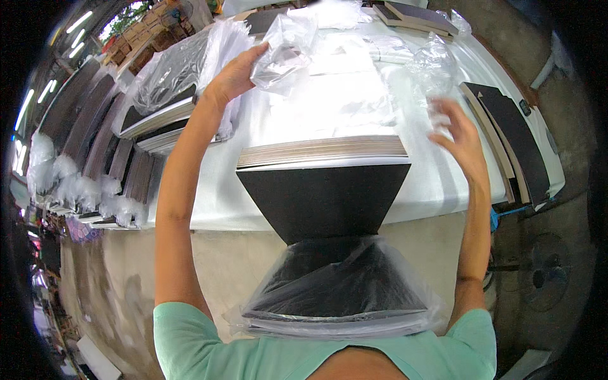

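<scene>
My left hand (237,75) is raised over the table's far left, its fingers closed on a crumpled clear plastic bag (288,54). On the right, my right hand (459,136) hangs above the white surface, slightly blurred, with fingers bent and apart and nothing visible in them. Between my arms, a thick stack of black-faced boards (326,193) rests with its far end on the table. A clear plastic sleeve (342,278) covers the black boards at the near end, against my torso. Just beyond my right hand lies a crumpled plastic clump (435,63).
Several plastic-wrapped board bundles (95,145) line the left side, beside a plastic-covered stack (168,76). Dark curved boards (506,136) lie along the right edge of the white-covered table (430,196). More boards (418,18) sit at the back. A fan (546,272) stands at the lower right.
</scene>
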`<move>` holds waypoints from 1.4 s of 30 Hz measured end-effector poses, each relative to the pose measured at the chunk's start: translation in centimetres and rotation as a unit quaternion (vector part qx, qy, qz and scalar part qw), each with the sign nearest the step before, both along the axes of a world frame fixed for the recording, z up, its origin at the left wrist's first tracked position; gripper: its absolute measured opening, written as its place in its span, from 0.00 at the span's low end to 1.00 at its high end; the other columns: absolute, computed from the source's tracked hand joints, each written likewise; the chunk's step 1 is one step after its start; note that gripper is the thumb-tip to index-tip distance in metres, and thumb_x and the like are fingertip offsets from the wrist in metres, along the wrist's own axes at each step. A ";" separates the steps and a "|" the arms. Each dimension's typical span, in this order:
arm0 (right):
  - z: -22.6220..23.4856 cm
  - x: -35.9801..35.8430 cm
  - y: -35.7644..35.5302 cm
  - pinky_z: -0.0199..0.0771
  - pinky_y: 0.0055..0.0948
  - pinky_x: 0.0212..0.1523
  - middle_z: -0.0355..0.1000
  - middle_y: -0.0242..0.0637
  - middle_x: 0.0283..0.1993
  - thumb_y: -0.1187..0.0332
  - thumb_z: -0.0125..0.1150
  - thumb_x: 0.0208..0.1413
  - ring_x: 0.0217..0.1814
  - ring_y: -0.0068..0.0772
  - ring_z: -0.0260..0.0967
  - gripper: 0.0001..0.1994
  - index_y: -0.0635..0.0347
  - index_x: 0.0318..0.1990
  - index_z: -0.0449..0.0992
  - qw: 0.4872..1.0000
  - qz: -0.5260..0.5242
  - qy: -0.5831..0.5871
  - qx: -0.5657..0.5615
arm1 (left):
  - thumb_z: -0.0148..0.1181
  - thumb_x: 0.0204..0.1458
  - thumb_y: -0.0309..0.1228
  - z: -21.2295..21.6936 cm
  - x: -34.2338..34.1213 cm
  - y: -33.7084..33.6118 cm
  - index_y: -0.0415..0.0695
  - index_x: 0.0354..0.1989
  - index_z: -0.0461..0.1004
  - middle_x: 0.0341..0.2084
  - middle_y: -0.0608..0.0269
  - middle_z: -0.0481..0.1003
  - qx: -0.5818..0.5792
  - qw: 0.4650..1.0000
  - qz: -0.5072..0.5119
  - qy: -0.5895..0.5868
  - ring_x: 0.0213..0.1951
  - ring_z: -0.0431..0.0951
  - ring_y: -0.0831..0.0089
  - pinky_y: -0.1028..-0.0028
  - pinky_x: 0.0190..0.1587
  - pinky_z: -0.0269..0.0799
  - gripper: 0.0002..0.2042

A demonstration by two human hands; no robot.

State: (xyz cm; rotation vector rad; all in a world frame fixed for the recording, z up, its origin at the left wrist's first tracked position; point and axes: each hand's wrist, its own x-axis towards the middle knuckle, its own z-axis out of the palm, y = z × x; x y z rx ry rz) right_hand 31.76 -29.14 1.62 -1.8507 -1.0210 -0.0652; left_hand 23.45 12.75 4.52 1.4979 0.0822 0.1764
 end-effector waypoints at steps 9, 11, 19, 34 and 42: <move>5.2 2.1 14.6 0.59 0.40 0.58 0.60 0.46 0.56 0.58 0.66 0.43 0.62 0.40 0.54 0.35 0.67 0.56 0.58 0.974 0.162 -0.044 0.149 | 0.49 0.54 0.46 4.9 -3.9 -3.7 0.36 0.52 0.64 0.47 0.57 0.70 0.015 0.998 -0.055 0.001 0.48 0.71 0.71 0.71 0.51 0.67 0.26; 6.0 2.5 15.7 0.61 0.38 0.57 0.65 0.44 0.51 0.60 0.64 0.46 0.58 0.38 0.59 0.29 0.68 0.52 0.62 0.934 0.260 0.131 0.209 | 0.49 0.54 0.49 4.1 -4.3 -2.5 0.36 0.53 0.63 0.47 0.57 0.70 0.044 0.993 -0.112 0.010 0.48 0.71 0.70 0.71 0.52 0.67 0.28; 5.6 0.5 16.6 0.62 0.32 0.55 0.61 0.42 0.54 0.64 0.66 0.44 0.59 0.38 0.57 0.29 0.66 0.52 0.62 0.969 0.215 0.051 0.110 | 0.47 0.50 0.56 0.5 -4.3 -2.2 0.34 0.53 0.62 0.46 0.56 0.70 0.025 0.993 -0.109 0.022 0.48 0.71 0.68 0.69 0.51 0.67 0.34; 7.6 0.7 16.6 0.49 0.18 0.12 0.54 0.23 0.15 0.55 0.58 0.52 0.11 0.14 0.45 0.17 0.58 0.25 0.63 0.928 0.180 0.239 0.221 | 0.56 0.47 0.51 1.9 -2.6 -4.0 0.43 0.64 0.46 0.45 0.59 0.67 0.277 0.957 -0.083 0.013 0.42 0.68 0.77 0.76 0.41 0.65 0.41; 5.6 3.1 16.6 0.62 0.30 0.55 0.65 0.46 0.51 0.60 0.62 0.50 0.54 0.35 0.63 0.25 0.69 0.49 0.64 0.963 0.086 0.023 0.254 | 0.46 0.57 0.37 2.0 -1.5 -7.3 0.42 0.56 0.63 0.49 0.58 0.69 0.179 0.976 -0.108 -0.053 0.45 0.73 0.69 0.73 0.45 0.71 0.20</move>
